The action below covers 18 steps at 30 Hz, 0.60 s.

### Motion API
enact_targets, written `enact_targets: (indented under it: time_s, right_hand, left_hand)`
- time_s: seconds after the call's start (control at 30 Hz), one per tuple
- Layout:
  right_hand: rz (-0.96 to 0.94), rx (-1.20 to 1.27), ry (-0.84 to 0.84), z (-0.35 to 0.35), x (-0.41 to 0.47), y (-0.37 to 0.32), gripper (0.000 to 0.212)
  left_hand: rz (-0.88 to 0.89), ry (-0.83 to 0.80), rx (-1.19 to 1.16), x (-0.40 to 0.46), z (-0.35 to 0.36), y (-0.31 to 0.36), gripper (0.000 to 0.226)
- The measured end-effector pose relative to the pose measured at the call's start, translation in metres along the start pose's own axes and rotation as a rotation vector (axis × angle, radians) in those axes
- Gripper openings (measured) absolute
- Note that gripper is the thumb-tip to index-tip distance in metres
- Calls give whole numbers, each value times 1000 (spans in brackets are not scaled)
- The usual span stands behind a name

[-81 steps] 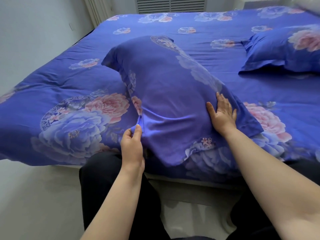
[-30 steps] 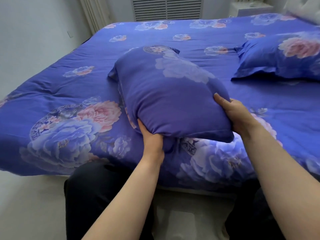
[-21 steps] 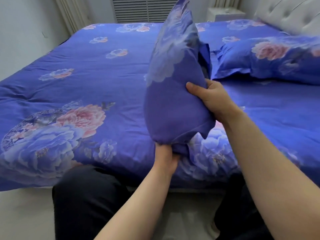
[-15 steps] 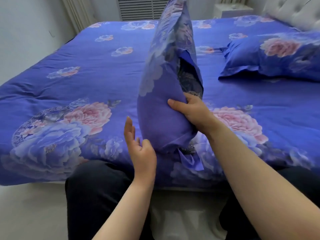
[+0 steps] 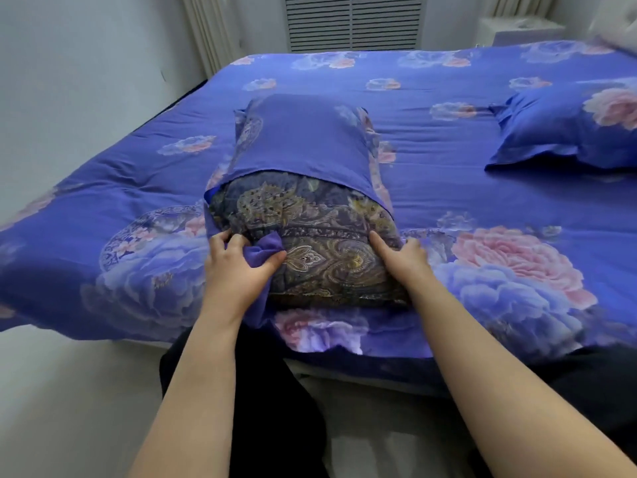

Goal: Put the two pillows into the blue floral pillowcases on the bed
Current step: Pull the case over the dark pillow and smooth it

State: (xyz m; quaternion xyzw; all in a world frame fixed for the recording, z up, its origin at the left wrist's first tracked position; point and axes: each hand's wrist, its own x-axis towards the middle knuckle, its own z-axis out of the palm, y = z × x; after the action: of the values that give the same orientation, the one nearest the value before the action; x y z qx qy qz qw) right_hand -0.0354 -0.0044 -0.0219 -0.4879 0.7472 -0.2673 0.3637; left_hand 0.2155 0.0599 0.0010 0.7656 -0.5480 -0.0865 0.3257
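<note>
Paisley pillow: near end bare, long axis pointing away from you. Your left hand pinches the pillowcase flap; right hand grips the pillow's corner.

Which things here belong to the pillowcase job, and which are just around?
In the job:
- pillow, near end uncovered
- pillowcase, part way over it
- left hand, gripping a pillowcase flap
- right hand, on the pillow's edge
- cased pillow, far right
- bed

Just around:
- vent
- curtain
- nightstand
</note>
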Motion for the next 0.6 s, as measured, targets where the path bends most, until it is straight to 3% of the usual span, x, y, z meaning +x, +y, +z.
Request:
enact_targets:
  time_s: [0.07,0.13,0.2,0.3,0.37,0.5,0.6]
  right_hand:
    - [112,128,-122,4,2,7,119]
    - [121,296,-210,6,1,6,102]
    - [84,422,-269,5,-2,3,70]
    - [-165,368,-165,-5,-12,-10,33]
    - [-325,362,-78,-25,-17,-22,19]
    - [-479,321,158,-89,-25,-23,17]
    - [-381,158,248,-123,-21,5,20]
  left_hand:
    - [-55,-9,-5,-3,1,-9,74]
    - [-85,9,-72,-7,1,-9,96]
    - [-53,-13,-68,-9,0,-7,112]
    - [21,-27,-40,-6,0,-2,103]
    - [30,8,-158,-9,8,11,94]
    - [89,1,-329,-51,46,53,82]
    - [168,-94,-357,-79,70,69,76]
